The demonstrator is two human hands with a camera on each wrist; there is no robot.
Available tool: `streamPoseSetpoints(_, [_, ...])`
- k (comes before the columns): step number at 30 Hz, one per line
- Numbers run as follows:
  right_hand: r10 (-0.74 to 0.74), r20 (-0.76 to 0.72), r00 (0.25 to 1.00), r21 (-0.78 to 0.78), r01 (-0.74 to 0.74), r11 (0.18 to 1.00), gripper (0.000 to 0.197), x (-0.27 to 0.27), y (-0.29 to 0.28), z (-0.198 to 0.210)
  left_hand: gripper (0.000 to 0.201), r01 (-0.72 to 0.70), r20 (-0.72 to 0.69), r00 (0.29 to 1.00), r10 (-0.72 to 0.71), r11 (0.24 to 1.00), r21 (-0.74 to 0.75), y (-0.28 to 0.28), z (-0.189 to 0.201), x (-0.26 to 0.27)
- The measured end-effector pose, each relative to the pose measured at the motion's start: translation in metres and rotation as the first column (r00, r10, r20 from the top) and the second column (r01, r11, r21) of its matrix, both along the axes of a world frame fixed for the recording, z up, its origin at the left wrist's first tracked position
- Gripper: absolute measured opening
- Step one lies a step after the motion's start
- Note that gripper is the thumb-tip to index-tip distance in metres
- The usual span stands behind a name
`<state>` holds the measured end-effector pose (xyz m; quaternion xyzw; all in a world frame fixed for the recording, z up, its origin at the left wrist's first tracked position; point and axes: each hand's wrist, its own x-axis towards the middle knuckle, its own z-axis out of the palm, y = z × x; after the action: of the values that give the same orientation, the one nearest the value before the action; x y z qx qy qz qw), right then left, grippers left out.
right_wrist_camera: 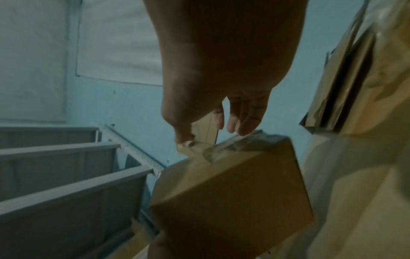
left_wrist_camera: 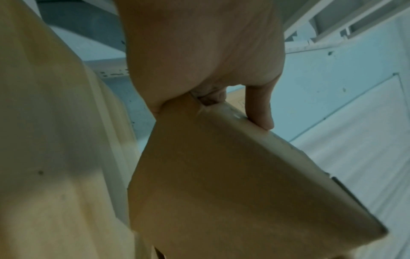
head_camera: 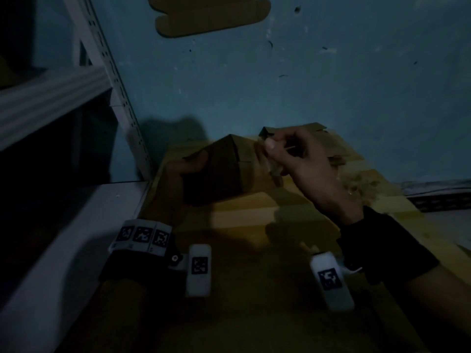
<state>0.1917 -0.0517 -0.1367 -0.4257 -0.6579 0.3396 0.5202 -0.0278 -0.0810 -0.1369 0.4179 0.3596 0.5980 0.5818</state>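
We hold a cardboard box (head_camera: 224,171) above the counter (head_camera: 254,217), its tape (right_wrist_camera: 208,149) pinched.
Our left hand (head_camera: 186,168) grips the box's left end, fingers curled round it. Our right hand (head_camera: 303,161) pinches the clear tape at its top edge. The box is shut, so we cannot see what is inside. A shelf (head_camera: 51,103) crowds the counter's left edge, and folded cardboard (head_camera: 305,128) lies at the far edge.

The table (head_camera: 254,217) was a light wooden surface built up from strips of differing tone. A grey metal shelving rack (head_camera: 114,80) stood at its left edge, the slotted upright just beside the table corner. Flattened cardboard (head_camera: 305,128) lay at the far end of the table. Loose brown scraps (head_camera: 362,184) lay on its right part. A blue surface (head_camera: 280,72) extended beyond the table and carried a cardboard cut-out (head_camera: 211,16) near the upper edge.
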Motion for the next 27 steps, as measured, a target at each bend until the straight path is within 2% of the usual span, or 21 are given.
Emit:
streamPoseSetpoints(4, [0.114, 0.089, 0.99, 0.008, -0.115, 0.993, 0.029, -0.005, -0.003, 0.0, 0.024, 0.0, -0.036, 0.999, 0.0, 1.0, -0.012, 0.003, -0.001, 0.0])
streamPoseSetpoints(8, [0.16, -0.013, 0.987, 0.013, -0.159, 0.987, 0.014, -0.004, 0.0, -0.004, 0.02, -0.045, -0.058, 0.997, 0.043, 0.999, -0.027, 0.006, -0.005, -0.003])
streamPoseSetpoints(12, [0.093, -0.072, 0.993, 0.034, -0.091, 0.995, 0.017, 0.001, 0.005, -0.004, 0.024, -0.022, -0.035, 0.999, 0.021, 0.999, -0.034, 0.006, -0.004, -0.006])
streamPoseSetpoints(16, [-0.001, -0.096, 0.995, 0.044, 0.005, 0.999, 0.023, 0.016, 0.012, -0.006, 0.033, 0.062, -0.037, 0.997, -0.062, 0.998, -0.001, 0.004, -0.003, -0.008])
streamPoseSetpoints(20, [-0.077, -0.115, 0.99, -0.005, 0.077, 0.997, 0.023, 0.026, 0.017, -0.011, 0.062, 0.113, -0.016, 0.994, -0.112, 0.993, 0.046, 0.004, -0.003, -0.008])
streamPoseSetpoints(22, [-0.12, -0.118, 0.986, -0.009, 0.119, 0.993, 0.025, 0.028, 0.018, -0.013, 0.069, 0.096, -0.006, 0.995, -0.096, 0.994, 0.046, 0.004, -0.004, -0.009])
streamPoseSetpoints(27, [-0.204, -0.109, 0.973, -0.024, 0.202, 0.979, 0.025, 0.032, 0.023, -0.015, 0.066, 0.096, 0.015, 0.995, -0.098, 0.992, 0.079, 0.0, 0.0, -0.006])
